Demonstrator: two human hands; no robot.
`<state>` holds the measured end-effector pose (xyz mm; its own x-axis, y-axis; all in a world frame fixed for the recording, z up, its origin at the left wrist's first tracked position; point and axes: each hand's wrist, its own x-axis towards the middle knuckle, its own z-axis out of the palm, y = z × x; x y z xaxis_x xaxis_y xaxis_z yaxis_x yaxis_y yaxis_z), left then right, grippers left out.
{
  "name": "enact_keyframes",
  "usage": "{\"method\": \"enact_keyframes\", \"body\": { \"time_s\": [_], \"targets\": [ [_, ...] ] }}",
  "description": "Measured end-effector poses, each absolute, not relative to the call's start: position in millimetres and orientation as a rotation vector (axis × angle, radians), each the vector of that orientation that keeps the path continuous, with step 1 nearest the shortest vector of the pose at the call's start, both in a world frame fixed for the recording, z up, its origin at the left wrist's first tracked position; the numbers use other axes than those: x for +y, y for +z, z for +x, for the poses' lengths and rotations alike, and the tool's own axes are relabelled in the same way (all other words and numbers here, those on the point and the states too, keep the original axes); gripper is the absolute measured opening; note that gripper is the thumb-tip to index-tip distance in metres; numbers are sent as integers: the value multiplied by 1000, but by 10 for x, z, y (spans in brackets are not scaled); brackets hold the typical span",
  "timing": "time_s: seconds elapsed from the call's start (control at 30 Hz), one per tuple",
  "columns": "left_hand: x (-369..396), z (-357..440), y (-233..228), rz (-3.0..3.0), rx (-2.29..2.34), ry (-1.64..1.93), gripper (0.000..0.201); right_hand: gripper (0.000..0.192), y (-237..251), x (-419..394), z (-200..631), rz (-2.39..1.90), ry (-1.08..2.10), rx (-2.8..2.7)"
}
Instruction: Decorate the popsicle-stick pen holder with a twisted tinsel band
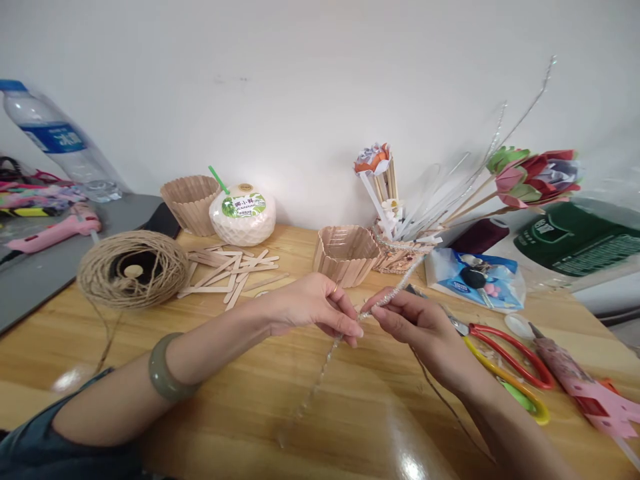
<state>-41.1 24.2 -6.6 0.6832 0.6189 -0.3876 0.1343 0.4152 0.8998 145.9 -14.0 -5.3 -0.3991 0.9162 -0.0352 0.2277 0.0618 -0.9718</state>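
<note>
Both hands pinch a silver strand [345,330] above the bench [350,413]: left hand [313,307] and right hand [420,327], fingers closed on it near the middle. Keeping the grips close together and the strand taut would likely give neater control.

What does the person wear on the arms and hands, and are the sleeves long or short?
Both forearms are bare. The left hand has a thin gold-coloured ring on one finger, and the left wrist carries a thick, smooth, grey-green bangle. Near the left elbow a dark blue-grey sleeve begins. The right hand shows no ring, watch or bracelet, and no sleeve is visible on that arm.
</note>
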Motion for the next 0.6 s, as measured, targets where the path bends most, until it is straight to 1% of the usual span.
{"method": "enact_keyframes", "body": {
  "time_s": [0.27,0.47,0.6],
  "targets": [
    [229,-389,-57,1172,830,282,28,24,-42,-131,1459,-1227,1309,-1755],
    [259,-440,-82,1121,617,228,20,23,-34,-127,1441,-1138,1340,-1809],
    [278,-462,-104,1145,599,238,17,21,-45,-124,1445,-1125,1335,-1815]
  ]
}}
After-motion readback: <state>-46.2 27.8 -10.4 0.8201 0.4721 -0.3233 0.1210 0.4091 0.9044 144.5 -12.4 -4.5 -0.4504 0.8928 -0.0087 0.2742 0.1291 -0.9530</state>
